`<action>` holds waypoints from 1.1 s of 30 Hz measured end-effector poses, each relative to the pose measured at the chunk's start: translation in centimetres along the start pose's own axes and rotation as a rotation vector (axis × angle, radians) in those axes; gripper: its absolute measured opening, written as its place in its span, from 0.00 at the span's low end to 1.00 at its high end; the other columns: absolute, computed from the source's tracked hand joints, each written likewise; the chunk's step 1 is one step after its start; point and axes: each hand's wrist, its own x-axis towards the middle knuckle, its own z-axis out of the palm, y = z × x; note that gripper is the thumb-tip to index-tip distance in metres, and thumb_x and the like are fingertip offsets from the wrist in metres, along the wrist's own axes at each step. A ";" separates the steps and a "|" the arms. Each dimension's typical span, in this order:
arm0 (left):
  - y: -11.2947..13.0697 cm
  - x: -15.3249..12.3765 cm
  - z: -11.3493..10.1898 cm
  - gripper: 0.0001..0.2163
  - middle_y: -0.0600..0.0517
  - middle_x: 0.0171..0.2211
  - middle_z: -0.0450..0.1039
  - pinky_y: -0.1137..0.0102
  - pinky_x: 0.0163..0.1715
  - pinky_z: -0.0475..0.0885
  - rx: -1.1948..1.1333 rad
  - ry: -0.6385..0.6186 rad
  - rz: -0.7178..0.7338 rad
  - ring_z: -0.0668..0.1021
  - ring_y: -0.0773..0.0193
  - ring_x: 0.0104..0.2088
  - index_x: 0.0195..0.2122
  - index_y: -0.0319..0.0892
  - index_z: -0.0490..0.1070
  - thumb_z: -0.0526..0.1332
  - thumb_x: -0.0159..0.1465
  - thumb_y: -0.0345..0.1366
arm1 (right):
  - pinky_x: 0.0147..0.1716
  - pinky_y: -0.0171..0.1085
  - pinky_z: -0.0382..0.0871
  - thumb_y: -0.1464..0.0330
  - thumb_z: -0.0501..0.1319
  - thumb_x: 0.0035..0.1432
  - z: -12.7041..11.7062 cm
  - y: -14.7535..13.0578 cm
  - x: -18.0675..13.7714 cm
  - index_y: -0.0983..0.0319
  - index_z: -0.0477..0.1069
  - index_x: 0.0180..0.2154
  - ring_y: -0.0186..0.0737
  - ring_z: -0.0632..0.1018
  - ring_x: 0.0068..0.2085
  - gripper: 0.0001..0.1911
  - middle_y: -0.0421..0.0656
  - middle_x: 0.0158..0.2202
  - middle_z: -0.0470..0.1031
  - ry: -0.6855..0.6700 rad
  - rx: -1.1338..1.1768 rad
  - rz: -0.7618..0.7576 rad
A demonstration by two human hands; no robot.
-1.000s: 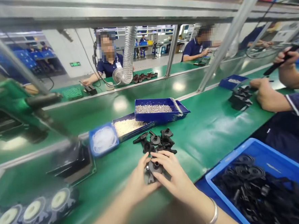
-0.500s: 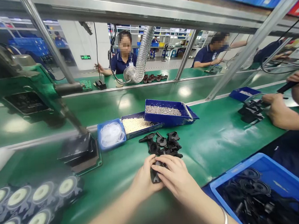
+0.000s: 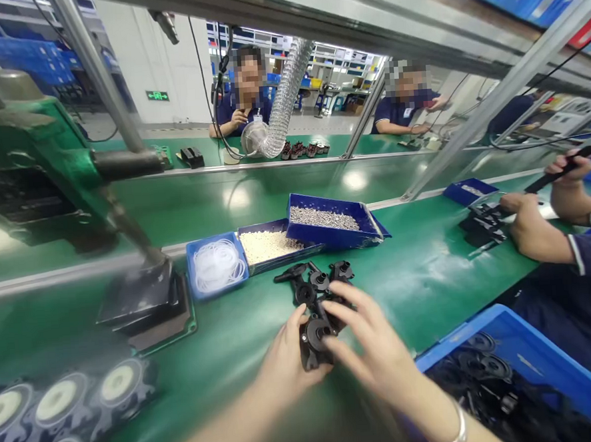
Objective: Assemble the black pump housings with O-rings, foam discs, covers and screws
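Note:
My left hand (image 3: 287,361) is closed on a black plastic part (image 3: 315,340) with a round socket, held just above the green bench. My right hand (image 3: 370,340) hovers over the part's right side with its fingers spread, the fingertips touching or nearly touching it. Just beyond lies a small heap of similar black parts (image 3: 319,283).
Behind the heap stand blue trays: white rings (image 3: 217,264), white pellets (image 3: 265,245), metal screws (image 3: 325,219). A green press (image 3: 46,163) stands at left over a black fixture (image 3: 145,303). Round white-centred parts (image 3: 61,402) lie near left. A blue bin (image 3: 509,368) holds black parts. A co-worker's hands (image 3: 531,233) work at right.
My right hand has opened and lifted off the black part, which now shows more fully in my left hand. The view has shifted slightly.

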 end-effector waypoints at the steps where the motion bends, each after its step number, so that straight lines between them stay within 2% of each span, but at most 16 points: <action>1: 0.1 0.0 0.0 0.44 0.39 0.59 0.65 0.50 0.60 0.67 0.008 -0.002 -0.012 0.71 0.49 0.59 0.66 0.41 0.44 0.68 0.52 0.35 | 0.61 0.50 0.63 0.69 0.60 0.63 -1.1 1.1 1.7 0.62 0.66 0.56 0.49 0.64 0.62 0.19 0.54 0.61 0.61 0.072 -0.038 0.003; 3: 0.3 0.0 -0.2 0.44 0.38 0.60 0.65 0.49 0.61 0.65 0.025 -0.011 -0.033 0.70 0.48 0.60 0.66 0.41 0.46 0.68 0.52 0.35 | 0.61 0.48 0.62 0.67 0.57 0.65 -3.1 4.1 6.0 0.64 0.70 0.50 0.47 0.68 0.59 0.13 0.54 0.56 0.67 0.165 -0.137 0.099; 4: 0.4 0.0 -0.2 0.43 0.38 0.60 0.64 0.49 0.61 0.65 0.031 -0.016 -0.037 0.69 0.47 0.61 0.66 0.41 0.46 0.68 0.52 0.35 | 0.61 0.47 0.61 0.66 0.55 0.67 -3.8 5.9 8.4 0.65 0.71 0.49 0.47 0.69 0.58 0.14 0.54 0.54 0.69 0.105 -0.202 0.201; 5: 0.5 -0.1 -0.3 0.43 0.37 0.61 0.64 0.49 0.61 0.64 0.034 -0.020 -0.036 0.69 0.46 0.61 0.66 0.41 0.46 0.67 0.53 0.35 | 0.61 0.46 0.61 0.67 0.52 0.68 -4.3 7.9 10.7 0.66 0.71 0.50 0.46 0.70 0.58 0.15 0.54 0.53 0.71 -0.045 -0.259 0.337; 6: 0.6 -0.1 -0.4 0.42 0.37 0.61 0.64 0.49 0.61 0.65 0.036 -0.021 -0.030 0.69 0.46 0.61 0.67 0.41 0.47 0.67 0.53 0.35 | 0.58 0.46 0.64 0.67 0.54 0.67 -4.4 9.8 12.7 0.67 0.73 0.47 0.48 0.73 0.54 0.14 0.55 0.50 0.73 -0.136 -0.270 0.392; 8: 0.7 -0.2 -0.6 0.41 0.38 0.60 0.65 0.50 0.61 0.66 0.034 -0.019 -0.013 0.69 0.47 0.61 0.67 0.40 0.47 0.66 0.55 0.36 | 0.49 0.43 0.70 0.67 0.63 0.60 -3.8 13.1 16.0 0.68 0.76 0.33 0.47 0.78 0.42 0.09 0.52 0.35 0.77 -0.277 -0.265 0.457; 10: 0.9 -0.1 -0.7 0.41 0.38 0.60 0.66 0.51 0.60 0.68 0.022 -0.020 0.002 0.70 0.47 0.61 0.67 0.39 0.47 0.65 0.55 0.37 | 0.43 0.40 0.72 0.65 0.65 0.59 -2.4 15.5 17.8 0.67 0.74 0.29 0.39 0.78 0.35 0.11 0.45 0.30 0.76 -0.395 -0.230 0.493; 13: 1.0 0.2 -0.5 0.41 0.37 0.59 0.67 0.52 0.59 0.69 -0.008 -0.026 -0.018 0.71 0.45 0.60 0.66 0.38 0.50 0.66 0.52 0.35 | 0.40 0.37 0.73 0.63 0.63 0.62 -0.5 17.3 18.2 0.67 0.73 0.31 0.34 0.77 0.34 0.13 0.41 0.31 0.76 -0.489 -0.170 0.512; 16: 1.2 0.6 -0.2 0.38 0.39 0.58 0.69 0.53 0.53 0.74 -0.027 0.013 -0.058 0.73 0.44 0.58 0.63 0.41 0.57 0.66 0.49 0.31 | 0.40 0.37 0.73 0.63 0.63 0.62 0.2 18.3 17.6 0.68 0.73 0.32 0.34 0.77 0.35 0.13 0.41 0.32 0.76 -0.499 -0.120 0.526; 19: 1.7 0.6 -0.5 0.36 0.43 0.60 0.68 0.59 0.48 0.77 -0.048 0.000 0.015 0.73 0.46 0.58 0.62 0.46 0.60 0.64 0.50 0.31 | 0.39 0.36 0.72 0.61 0.61 0.64 0.2 19.1 16.9 0.68 0.73 0.33 0.33 0.77 0.33 0.15 0.41 0.30 0.75 -0.447 -0.080 0.551; 23: 2.1 0.4 -1.1 0.37 0.42 0.60 0.67 0.57 0.52 0.75 -0.041 -0.030 0.010 0.73 0.46 0.58 0.63 0.45 0.58 0.64 0.50 0.30 | 0.35 0.35 0.72 0.59 0.59 0.66 0.4 19.5 16.3 0.68 0.73 0.33 0.31 0.75 0.29 0.17 0.40 0.27 0.74 -0.379 -0.008 0.579; 26: 1.4 0.2 -0.8 0.39 0.39 0.62 0.65 0.55 0.55 0.73 -0.005 -0.030 -0.022 0.72 0.45 0.59 0.65 0.43 0.55 0.64 0.51 0.31 | 0.34 0.34 0.71 0.60 0.59 0.65 0.4 19.3 16.4 0.68 0.73 0.34 0.31 0.75 0.28 0.16 0.39 0.26 0.74 -0.334 0.044 0.589; 30: 0.2 0.0 -0.1 0.38 0.36 0.61 0.65 0.54 0.55 0.73 0.039 0.004 -0.011 0.72 0.44 0.59 0.66 0.40 0.53 0.64 0.54 0.34 | 0.35 0.35 0.70 0.64 0.60 0.63 -0.9 17.9 16.9 0.68 0.75 0.36 0.33 0.76 0.30 0.13 0.42 0.29 0.76 -0.214 0.060 0.599; 33: 0.4 -0.2 -0.3 0.39 0.37 0.60 0.66 0.55 0.51 0.76 0.022 0.013 -0.001 0.72 0.44 0.59 0.65 0.41 0.54 0.65 0.52 0.34 | 0.40 0.35 0.70 0.64 0.57 0.64 -2.7 14.5 15.9 0.68 0.76 0.39 0.38 0.77 0.38 0.14 0.48 0.38 0.79 -0.113 0.090 0.532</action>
